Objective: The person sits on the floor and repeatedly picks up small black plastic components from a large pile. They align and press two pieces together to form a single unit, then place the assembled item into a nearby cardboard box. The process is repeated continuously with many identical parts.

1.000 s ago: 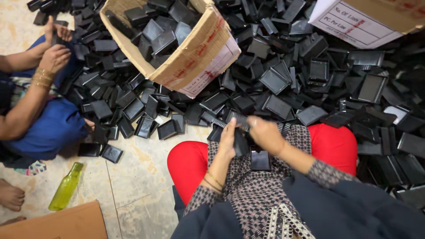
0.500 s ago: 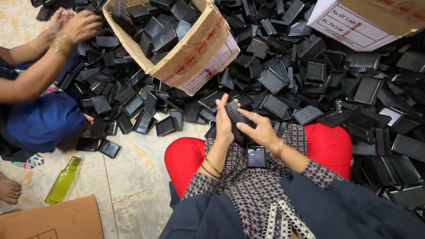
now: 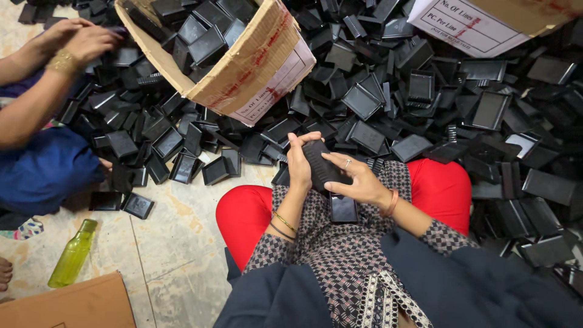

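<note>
Both hands' grip (image 3: 328,170) on black part (image 3: 320,163), part pile (image 3: 388,103) ahead, tipped carton (image 3: 243,67)

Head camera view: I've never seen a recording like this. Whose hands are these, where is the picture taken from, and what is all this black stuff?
There is no machine here. The one picture comes from a camera worn on a person's head, looking down at their own lap and hands. Their left hand and right hand together hold one black plastic part. Another dark piece lies on the lap. On the floor ahead is a large heap of similar black plastic parts, with a tilted cardboard box partly filled with them. At upper left, a second person's hands reach into the heap. A green bottle lies on the tiled floor.
</note>
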